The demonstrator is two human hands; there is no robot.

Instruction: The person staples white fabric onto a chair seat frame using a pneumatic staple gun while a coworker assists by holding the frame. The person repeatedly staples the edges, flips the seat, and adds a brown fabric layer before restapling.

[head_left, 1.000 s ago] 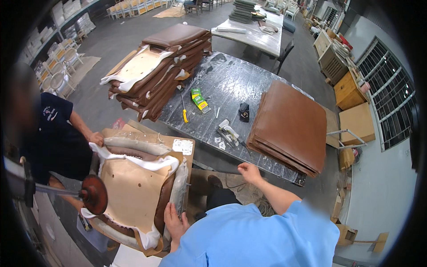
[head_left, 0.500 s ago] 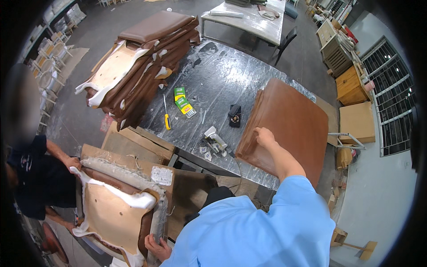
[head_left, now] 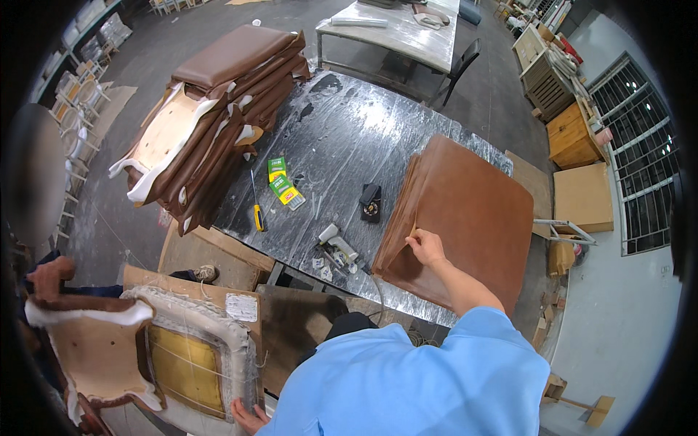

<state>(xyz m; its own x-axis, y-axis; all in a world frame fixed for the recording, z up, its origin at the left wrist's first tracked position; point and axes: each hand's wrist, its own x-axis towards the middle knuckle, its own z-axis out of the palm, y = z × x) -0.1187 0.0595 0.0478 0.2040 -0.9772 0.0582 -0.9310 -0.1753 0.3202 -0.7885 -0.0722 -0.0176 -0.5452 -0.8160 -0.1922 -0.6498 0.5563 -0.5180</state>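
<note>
Pinched in my right hand (head_left: 427, 247) is the left edge of the top brown leather sheet (head_left: 472, 211), lifted slightly off the stack beneath. My left hand (head_left: 249, 418) rests against the near right edge of a grey padded frame (head_left: 236, 363), its fingers apart. A yellowish panel (head_left: 185, 367) with strings across it shows inside the frame. At the lower left, a co-worker holds up a brown-covered seat panel (head_left: 98, 363) with white padding and a bare wooden underside; the co-worker's hand (head_left: 51, 276) is partly blurred.
On the plastic-wrapped table (head_left: 342, 131) lie a staple gun (head_left: 337, 243), a yellow screwdriver (head_left: 258, 214), green-yellow packets (head_left: 283, 183) and a black case (head_left: 370, 203). A tall stack of brown seat panels (head_left: 225, 58) stands at its far left. Cardboard boxes (head_left: 582, 196) line the right wall.
The co-worker has lifted the seat panel off the padded frame, leftward, uncovering the yellowish middle. My right hand has shifted slightly left and down, raising the leather sheet's edge.
</note>
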